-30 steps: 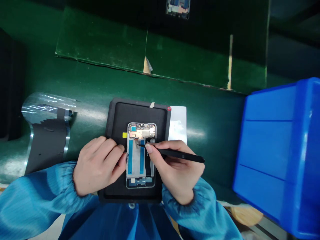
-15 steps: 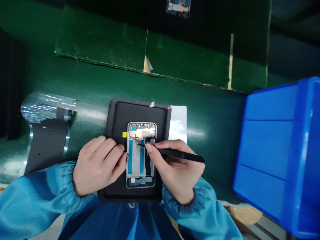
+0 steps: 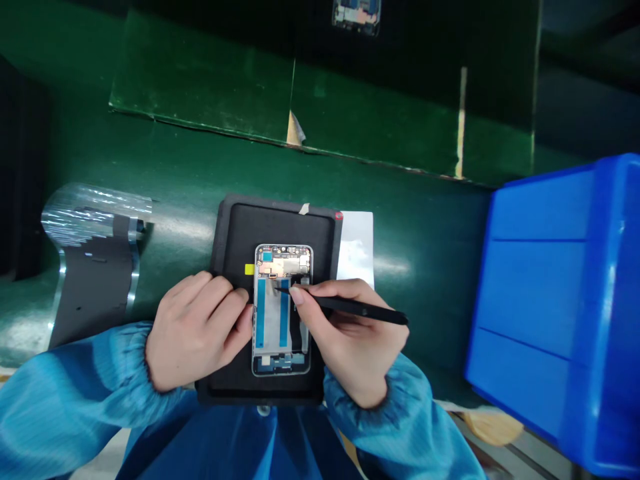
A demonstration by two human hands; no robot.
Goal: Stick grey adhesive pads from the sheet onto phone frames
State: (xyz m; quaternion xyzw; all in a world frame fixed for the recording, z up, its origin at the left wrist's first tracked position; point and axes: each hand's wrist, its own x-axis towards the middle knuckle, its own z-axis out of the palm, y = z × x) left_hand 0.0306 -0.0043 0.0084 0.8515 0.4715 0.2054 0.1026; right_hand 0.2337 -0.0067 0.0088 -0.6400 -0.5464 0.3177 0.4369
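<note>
An opened phone point(image 3: 273, 320) lies upright in the view inside a black tray point(image 3: 280, 213), its circuit board at the top and two blue strips down its middle. My right hand point(image 3: 353, 327) grips black tweezers point(image 3: 363, 309) between thumb and fingers; their tip is over the upper middle of the phone, just below the board. My left hand point(image 3: 203, 327) is closed, its fingers curled at the phone's left edge; whatever the fingertips may hold is hidden. A small yellow tab point(image 3: 249, 269) sticks out left of the phone.
A blue bin point(image 3: 535, 293) stands at the right. Dark sheet material with clear film point(image 3: 95, 287) lies at the left. A white sheet point(image 3: 357, 247) shows beside the tray. Further back, another opened phone point(image 3: 357, 15) lies on a raised green surface point(image 3: 210, 93).
</note>
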